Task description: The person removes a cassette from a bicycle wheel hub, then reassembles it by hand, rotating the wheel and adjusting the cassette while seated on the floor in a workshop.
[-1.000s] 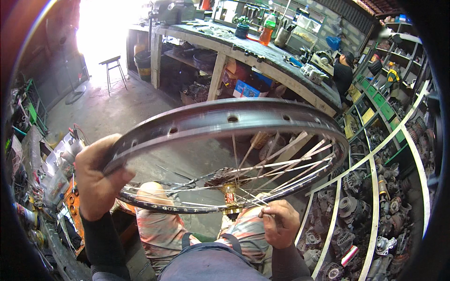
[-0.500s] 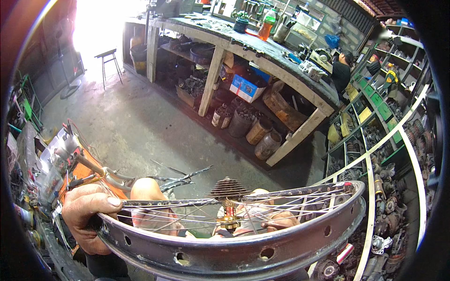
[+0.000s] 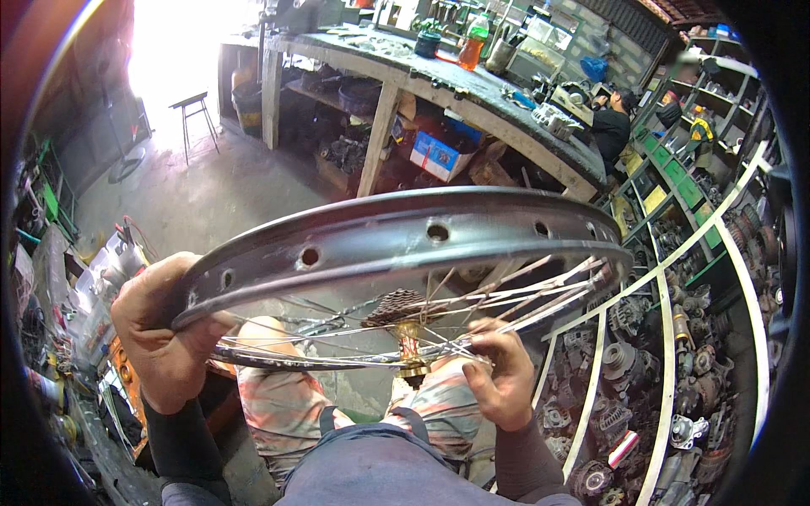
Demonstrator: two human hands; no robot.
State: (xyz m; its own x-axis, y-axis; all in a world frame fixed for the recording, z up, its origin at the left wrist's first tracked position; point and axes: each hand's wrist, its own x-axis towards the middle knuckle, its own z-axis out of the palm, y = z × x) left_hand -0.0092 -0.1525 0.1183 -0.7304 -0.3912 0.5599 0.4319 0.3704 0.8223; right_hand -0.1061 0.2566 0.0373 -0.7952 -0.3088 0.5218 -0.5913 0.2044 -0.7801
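Observation:
A black bicycle wheel rim (image 3: 371, 240) with round holes is held up in front of me, tilted. My left hand (image 3: 169, 337) is closed around its left side. Inside sits a gold hub (image 3: 410, 337) with a dark sprocket cassette (image 3: 395, 307) on its far end. Thin silver spokes (image 3: 540, 297) run from the hub, several bunched toward the right. Below the rim's right part, my right hand (image 3: 504, 379) has its fingers curled at a spoke; the exact grip is partly hidden. My knees are beneath the wheel.
A long workbench (image 3: 498, 94) stands ahead, with an orange bottle (image 3: 474, 44) on top and a blue-white box (image 3: 440, 153) below. Metal racks of machine parts (image 3: 620, 358) line the right. A stool (image 3: 192, 103) stands far left. A person (image 3: 612, 126) is beyond the bench.
The wheel has tipped, its near rim edge swinging up and away. My left hand has turned with it. My right hand, partly hidden behind the wheel before, now shows plainly.

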